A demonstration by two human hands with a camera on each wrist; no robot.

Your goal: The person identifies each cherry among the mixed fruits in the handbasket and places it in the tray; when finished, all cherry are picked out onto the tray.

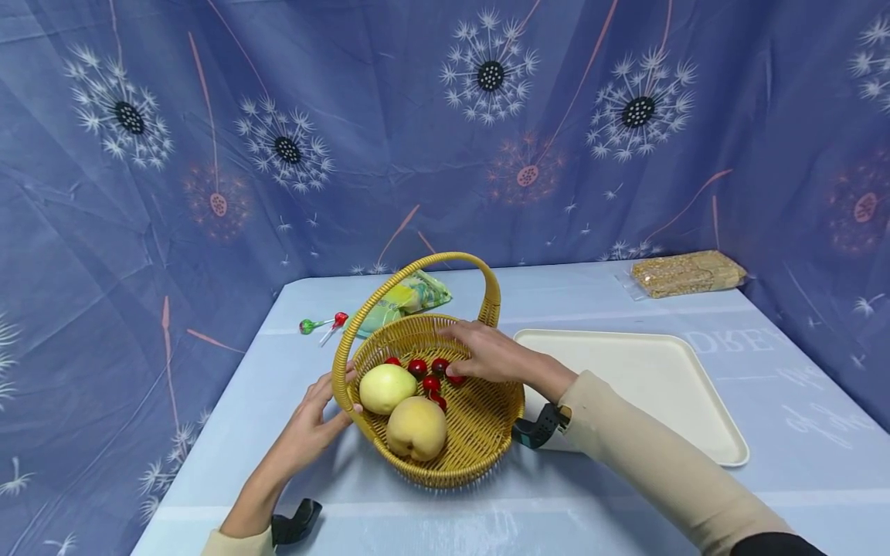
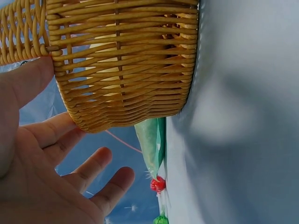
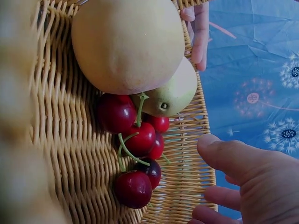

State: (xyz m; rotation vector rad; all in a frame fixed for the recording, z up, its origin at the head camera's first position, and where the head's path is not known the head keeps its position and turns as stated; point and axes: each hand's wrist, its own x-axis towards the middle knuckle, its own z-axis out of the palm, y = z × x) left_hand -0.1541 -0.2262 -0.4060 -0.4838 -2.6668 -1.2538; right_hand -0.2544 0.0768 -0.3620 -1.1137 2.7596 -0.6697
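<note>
A woven wicker basket (image 1: 487, 440) with a tall arched handle stands on the table. It holds a yellowish peach (image 1: 417, 428), a pale green-yellow fruit (image 1: 387, 388) and several dark red cherries (image 3: 133, 189) with green stems. My left hand (image 1: 316, 425) touches the basket's left rim near the foot of the handle; in the left wrist view its fingers are spread, thumb against the rim. Over the far right side of the basket reaches my right hand (image 1: 490, 351), close to the cherries. The right wrist view shows its thumb apart from them, with nothing held.
Behind the basket lies a green and yellow packet (image 1: 417, 293), with a red lollipop (image 1: 339, 320) and a green lollipop (image 1: 307, 327) left of it. A cream tray (image 1: 647, 378) sits to the right. A bag of grain-like food (image 1: 688, 274) lies at the back right.
</note>
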